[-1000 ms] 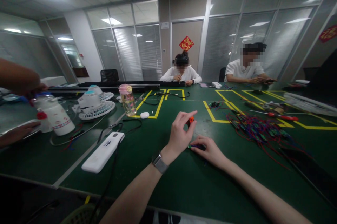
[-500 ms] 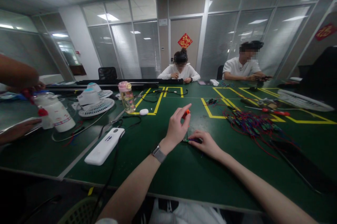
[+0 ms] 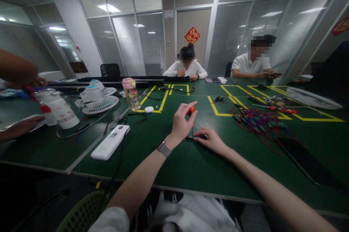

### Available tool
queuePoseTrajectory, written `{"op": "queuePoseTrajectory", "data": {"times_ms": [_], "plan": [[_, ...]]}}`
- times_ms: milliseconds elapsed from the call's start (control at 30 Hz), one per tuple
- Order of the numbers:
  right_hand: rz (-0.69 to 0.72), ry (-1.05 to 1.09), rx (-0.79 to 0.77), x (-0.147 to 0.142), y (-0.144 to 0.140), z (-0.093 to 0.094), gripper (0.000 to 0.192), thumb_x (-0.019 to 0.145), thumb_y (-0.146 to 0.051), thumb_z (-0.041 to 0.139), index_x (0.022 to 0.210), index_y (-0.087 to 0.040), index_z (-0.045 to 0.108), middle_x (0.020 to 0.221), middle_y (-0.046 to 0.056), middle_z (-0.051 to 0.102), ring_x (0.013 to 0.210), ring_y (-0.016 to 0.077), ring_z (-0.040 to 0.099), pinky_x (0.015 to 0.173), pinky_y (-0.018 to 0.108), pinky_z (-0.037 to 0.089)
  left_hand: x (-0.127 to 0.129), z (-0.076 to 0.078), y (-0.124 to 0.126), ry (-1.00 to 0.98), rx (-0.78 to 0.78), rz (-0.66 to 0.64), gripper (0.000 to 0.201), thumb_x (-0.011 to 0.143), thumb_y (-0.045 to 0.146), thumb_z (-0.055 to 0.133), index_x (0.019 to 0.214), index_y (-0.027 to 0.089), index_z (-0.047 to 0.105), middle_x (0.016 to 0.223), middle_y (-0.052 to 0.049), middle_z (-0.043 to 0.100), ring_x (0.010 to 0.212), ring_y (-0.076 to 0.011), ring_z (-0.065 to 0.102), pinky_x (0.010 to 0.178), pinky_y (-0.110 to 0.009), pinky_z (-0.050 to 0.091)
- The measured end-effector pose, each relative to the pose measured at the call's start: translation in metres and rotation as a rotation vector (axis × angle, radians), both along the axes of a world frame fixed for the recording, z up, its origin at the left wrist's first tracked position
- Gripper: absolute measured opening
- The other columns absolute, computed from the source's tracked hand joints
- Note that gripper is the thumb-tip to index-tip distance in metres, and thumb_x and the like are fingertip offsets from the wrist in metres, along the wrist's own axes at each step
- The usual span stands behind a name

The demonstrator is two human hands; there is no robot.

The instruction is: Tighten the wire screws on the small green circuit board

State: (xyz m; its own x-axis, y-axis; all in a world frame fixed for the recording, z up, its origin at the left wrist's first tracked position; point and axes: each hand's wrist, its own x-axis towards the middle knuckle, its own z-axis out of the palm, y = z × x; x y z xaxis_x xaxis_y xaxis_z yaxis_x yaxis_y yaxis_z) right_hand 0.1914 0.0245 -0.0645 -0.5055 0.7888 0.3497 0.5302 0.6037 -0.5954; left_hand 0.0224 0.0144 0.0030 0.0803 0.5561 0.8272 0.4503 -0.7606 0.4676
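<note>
Step in hand looks like screwdriving: left hand point(image 3: 181, 125) has its fingers point(image 3: 191, 105) pinched round the orange handle of a small screwdriver point(image 3: 191, 110), shaft pointing down at a small part point(image 3: 194, 137) on the green worktop point(image 3: 191, 174). Right hand point(image 3: 210, 139) lies flat just beside the tip, fingers pressed on the part to pin it, not wrapped round it. The part itself is mostly hidden under those fingers; can't tell tip seating.

Next move, my read: keep the shaft upright over the screw, hold the part firm, twist at the fingertips.

Versus 0.5 s ago: same grip, same pinning; left index finger has uncurled a bit, and the view has tilted, so both hands sit higher in the picture. Wire bundle point(image 3: 256, 121), well off to the right of the fingers, is untouched.
</note>
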Motion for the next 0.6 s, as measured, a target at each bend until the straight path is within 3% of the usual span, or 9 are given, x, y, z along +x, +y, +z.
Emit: {"op": "queuePoseTrajectory", "data": {"times_ms": [100,233,467,600], "plan": [[-0.011,0.006,-0.006,-0.0008,-0.0008,0.0005,0.018,0.082,-0.029,0.064,0.090,-0.018,0.075,0.083,0.005,0.067,0.073,0.0174,0.060,0.070,0.029,0.047,-0.0007,0.0000,-0.0016,0.011,-0.004,0.002,0.030,0.092,0.024,0.054,0.122,0.021,0.059,0.095,-0.003,0.057,0.084,-0.0137,0.056,0.079,-0.027,0.048],[-0.003,0.020,-0.017,-0.0021,-0.0020,0.0015,0.018,0.083,-0.028,0.063,0.090,-0.018,0.076,0.085,0.006,0.067,0.076,0.0181,0.061,0.071,0.029,0.047,-0.0013,-0.0018,-0.0013,-0.008,-0.066,-0.069,0.036,0.098,0.020,0.039,0.132,0.020,0.049,0.104,-0.006,0.059,0.091,-0.0140,0.058,0.083,-0.028,0.047],[-0.011,0.040,-0.019,-0.0018,0.0001,-0.0026,0.016,0.082,-0.028,0.064,0.089,-0.019,0.075,0.084,0.006,0.067,0.077,0.0186,0.061,0.072,0.030,0.048,-0.0004,0.0007,-0.0029,0.010,-0.036,-0.015,0.028,0.092,0.024,0.054,0.119,0.021,0.061,0.093,-0.003,0.058,0.084,-0.0144,0.056,0.079,-0.028,0.048],[0.009,0.042,-0.024,-0.0018,-0.0001,-0.0032,0.017,0.083,-0.028,0.063,0.090,-0.020,0.075,0.086,0.006,0.067,0.079,0.0191,0.061,0.074,0.030,0.048,0.0006,0.0006,-0.0034,-0.050,-0.094,-0.079,0.036,0.099,0.021,0.037,0.132,0.023,0.051,0.110,-0.007,0.060,0.098,-0.0165,0.059,0.087,-0.032,0.048]]}}
